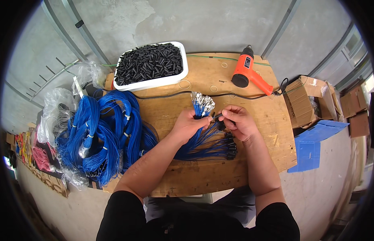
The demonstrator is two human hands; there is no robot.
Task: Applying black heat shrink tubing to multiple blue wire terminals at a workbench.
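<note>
My left hand [187, 125] is closed round a bunch of blue wires [203, 112], whose silvery metal terminals [203, 100] stick up above the fist. Close beside it on the right, my right hand [238, 121] pinches a small black sleeve [219, 115] between thumb and fingers. From under the hands the blue wires fan out across the table to the right. Several of them end in black sleeves [230, 148] near my right forearm. Whether the pinched sleeve sits on a wire is too small to tell.
A white tub [186, 66] heaped with black sleeves [148, 62] stands at the back. Bundled coils of blue wire [98, 136] cover the left side. An orange heat gun [246, 70] lies back right, its black cord crossing the wooden table [271, 120]. Cardboard boxes [301, 102] stand beyond the right edge.
</note>
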